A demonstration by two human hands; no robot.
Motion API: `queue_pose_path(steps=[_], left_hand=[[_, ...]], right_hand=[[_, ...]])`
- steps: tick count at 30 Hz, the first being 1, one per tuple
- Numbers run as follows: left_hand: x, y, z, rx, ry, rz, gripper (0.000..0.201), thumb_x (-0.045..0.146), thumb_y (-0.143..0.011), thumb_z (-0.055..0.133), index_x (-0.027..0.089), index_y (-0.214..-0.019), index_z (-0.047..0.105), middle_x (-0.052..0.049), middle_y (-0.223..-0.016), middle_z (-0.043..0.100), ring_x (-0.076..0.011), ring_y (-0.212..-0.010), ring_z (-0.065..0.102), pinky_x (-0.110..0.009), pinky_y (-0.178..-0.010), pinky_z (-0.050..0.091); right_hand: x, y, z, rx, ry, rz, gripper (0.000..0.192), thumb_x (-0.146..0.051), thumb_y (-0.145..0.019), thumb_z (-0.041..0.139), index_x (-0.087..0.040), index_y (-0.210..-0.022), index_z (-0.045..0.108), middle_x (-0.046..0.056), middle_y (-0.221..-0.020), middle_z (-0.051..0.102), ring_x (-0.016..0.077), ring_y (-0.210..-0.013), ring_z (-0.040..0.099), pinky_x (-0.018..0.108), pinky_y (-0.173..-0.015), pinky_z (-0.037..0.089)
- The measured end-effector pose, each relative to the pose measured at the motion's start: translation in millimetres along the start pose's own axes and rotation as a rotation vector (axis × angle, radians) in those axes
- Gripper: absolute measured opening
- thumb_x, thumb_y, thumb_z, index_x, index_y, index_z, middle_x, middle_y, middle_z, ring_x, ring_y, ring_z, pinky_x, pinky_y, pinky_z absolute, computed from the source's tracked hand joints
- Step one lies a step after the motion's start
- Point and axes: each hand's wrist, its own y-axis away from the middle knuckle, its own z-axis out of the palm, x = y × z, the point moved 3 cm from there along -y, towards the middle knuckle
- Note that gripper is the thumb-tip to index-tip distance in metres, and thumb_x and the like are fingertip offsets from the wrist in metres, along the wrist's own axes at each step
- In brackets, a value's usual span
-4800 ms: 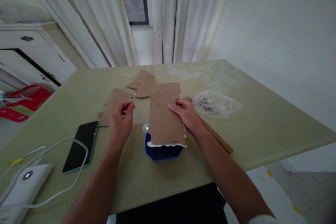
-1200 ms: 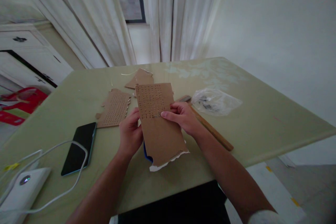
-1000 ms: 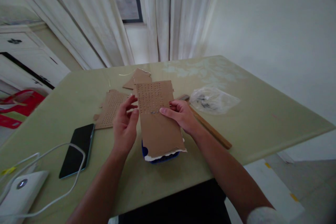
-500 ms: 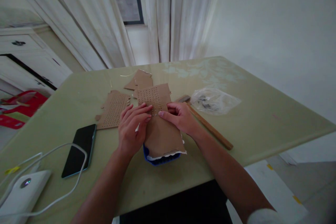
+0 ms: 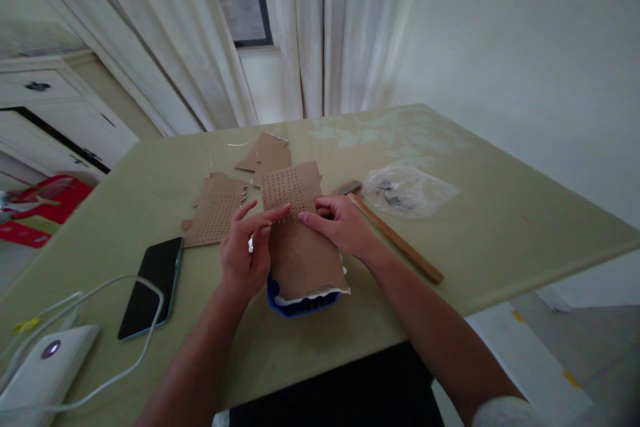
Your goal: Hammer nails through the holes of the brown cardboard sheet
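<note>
A brown cardboard piece (image 5: 309, 257) lies over a blue plastic basket (image 5: 303, 307), which shows only at the near end. Rows of small holes cover its far half, and its near edge is torn and white. My right hand (image 5: 345, 223) grips the right edge, thumb on top and fingers bent at the side. My left hand (image 5: 247, 243) is at the left edge, its index finger stretched out onto the lowest row of holes and its little finger raised. The thumb and the other fingers are curled near each other; whether anything tiny sits between them is unclear.
Another punched cardboard sheet (image 5: 217, 210) and torn cardboard scraps (image 5: 270, 152) lie beyond my left hand. To the right are a wooden-handled hammer (image 5: 400, 240) and a clear plastic bag (image 5: 407, 190) with small dark items. A phone (image 5: 153, 287), white power bank (image 5: 60, 367) and cable are at left.
My left hand has drawn back slightly left, its fingers now apart with the index finger pointing at the holes. The cardboard and basket have shifted slightly left; my right hand keeps its grip.
</note>
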Motion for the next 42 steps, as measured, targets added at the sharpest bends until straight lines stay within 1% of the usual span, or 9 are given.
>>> queue_pose_path(steps=[3, 7, 12, 16, 20, 29, 34, 38, 42], left_hand=[[-4.8, -5.2, -7.3, 0.130, -0.001, -0.146, 0.012, 0.034, -0.115, 0.056, 0.024, -0.113, 0.063, -0.007, -0.110, 0.088, -0.0218, -0.107, 0.083, -0.051, -0.115, 0.059], [-41.1, -12.1, -30.8, 0.294, -0.133, -0.480, 0.022, 0.042, -0.107, 0.064, 0.021, -0.108, 0.070, -0.005, -0.092, 0.083, -0.0212, -0.085, 0.080, -0.036, -0.085, 0.062], [-92.1, -1.8, -37.1, -0.218, -0.557, -0.691, 0.023, 0.041, -0.095, 0.069, 0.023, -0.094, 0.083, -0.011, -0.085, 0.084, -0.0313, -0.078, 0.077, -0.043, -0.074, 0.055], [-101.9, 7.8, -29.1, -0.357, -0.697, -0.704, 0.028, 0.036, -0.097, 0.062, 0.023, -0.098, 0.087, -0.017, -0.096, 0.086, -0.0376, -0.087, 0.078, -0.047, -0.078, 0.055], [-99.8, 7.7, -22.6, -0.377, -0.688, -0.718, 0.032, 0.036, -0.099, 0.060, 0.020, -0.100, 0.087, -0.022, -0.103, 0.085, -0.0406, -0.092, 0.079, -0.049, -0.080, 0.056], [-91.5, 5.2, -15.4, -0.381, -0.557, -0.697, 0.024, 0.035, -0.095, 0.066, 0.022, -0.095, 0.087, -0.014, -0.093, 0.085, -0.0341, -0.088, 0.079, -0.043, -0.083, 0.057], [-61.2, -5.4, -8.4, -0.118, -0.013, -0.553, 0.032, 0.049, -0.100, 0.069, 0.023, -0.109, 0.086, -0.011, -0.105, 0.086, -0.0251, -0.087, 0.077, -0.035, -0.075, 0.060], [-23.0, -10.4, 1.6, -0.164, 0.373, -0.414, 0.023, 0.048, -0.094, 0.084, 0.025, -0.097, 0.085, -0.009, -0.106, 0.085, -0.0277, -0.103, 0.079, -0.041, -0.091, 0.067], [-5.1, -13.4, 3.6, -0.146, 0.375, -0.411, 0.022, 0.047, -0.088, 0.090, 0.025, -0.089, 0.084, -0.006, -0.097, 0.085, -0.0293, -0.101, 0.081, -0.044, -0.091, 0.070]], right_hand=[[3.5, -3.3, -1.0, -0.003, -0.094, -0.003, 0.045, -0.056, -0.079, 0.096, -0.018, -0.101, 0.085, 0.006, -0.093, 0.087, 0.0196, -0.075, 0.077, 0.027, -0.063, 0.058], [5.3, -5.9, -5.6, 0.095, -0.204, -0.008, 0.042, -0.054, -0.078, 0.098, -0.019, -0.098, 0.086, 0.007, -0.095, 0.088, 0.0195, -0.077, 0.080, 0.028, -0.068, 0.062], [6.4, -6.2, -8.1, 0.169, -0.299, -0.004, 0.044, -0.053, -0.075, 0.100, -0.020, -0.102, 0.086, 0.006, -0.095, 0.089, 0.0222, -0.080, 0.082, 0.033, -0.074, 0.066], [7.0, -6.6, -8.2, 0.177, -0.312, -0.006, 0.047, -0.054, -0.074, 0.100, -0.020, -0.103, 0.086, 0.007, -0.096, 0.089, 0.0236, -0.082, 0.083, 0.035, -0.077, 0.067], [7.2, -6.6, -8.1, 0.175, -0.324, -0.010, 0.043, -0.050, -0.074, 0.101, -0.020, -0.100, 0.086, 0.007, -0.094, 0.089, 0.0220, -0.079, 0.083, 0.033, -0.075, 0.066], [6.5, -6.9, -8.1, 0.149, -0.332, 0.007, 0.045, -0.051, -0.073, 0.101, -0.019, -0.101, 0.086, 0.007, -0.094, 0.089, 0.0228, -0.079, 0.082, 0.034, -0.073, 0.065], [1.4, -1.4, -4.6, 0.055, -0.358, 0.033, 0.041, -0.051, -0.076, 0.101, -0.020, -0.096, 0.085, 0.005, -0.091, 0.088, 0.0194, -0.073, 0.079, 0.030, -0.068, 0.063], [-1.9, 2.5, -0.5, -0.027, -0.386, 0.016, 0.041, -0.050, -0.075, 0.102, -0.020, -0.098, 0.086, 0.004, -0.091, 0.088, 0.0183, -0.077, 0.080, 0.029, -0.074, 0.064], [-2.2, 4.2, 0.8, -0.059, -0.361, 0.028, 0.042, -0.049, -0.076, 0.101, -0.020, -0.103, 0.086, 0.005, -0.094, 0.088, 0.0193, -0.080, 0.081, 0.030, -0.075, 0.066]])
